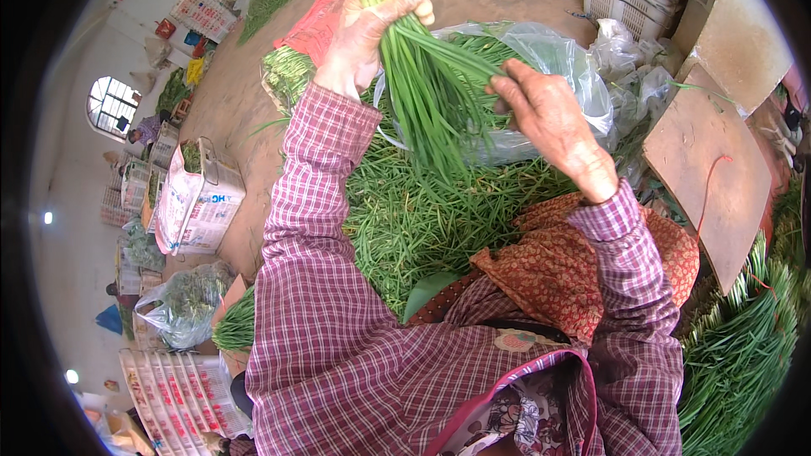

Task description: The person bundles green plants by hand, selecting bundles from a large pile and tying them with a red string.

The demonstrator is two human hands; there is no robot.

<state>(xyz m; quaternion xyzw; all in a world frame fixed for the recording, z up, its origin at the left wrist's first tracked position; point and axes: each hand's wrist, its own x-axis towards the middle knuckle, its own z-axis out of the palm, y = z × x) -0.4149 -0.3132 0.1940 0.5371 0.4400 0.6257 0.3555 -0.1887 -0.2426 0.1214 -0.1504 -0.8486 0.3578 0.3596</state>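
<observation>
My left hand [380,28] is closed around the pale stem ends of a bunch of green garlic chives [421,95], raised with the leaves hanging down. Between the fingers of my right hand [545,111] are the tips of some leaves, pulled out sideways from that bunch. Below lies a broad heap of loose green leaves [431,221]. Behind the bunch, a clear plastic bag [564,66] stands open with more leaves in it. At its left, a red plastic sheet [317,22] partly covers stacked chives [288,79].
Tied chives [738,348] are piled at the lower right beside a brown board [709,171]. White plastic crates [627,3] are stacked at the upper right. Another crate [212,202] stands on the floor at the left. A person [147,130] is far off by the wall.
</observation>
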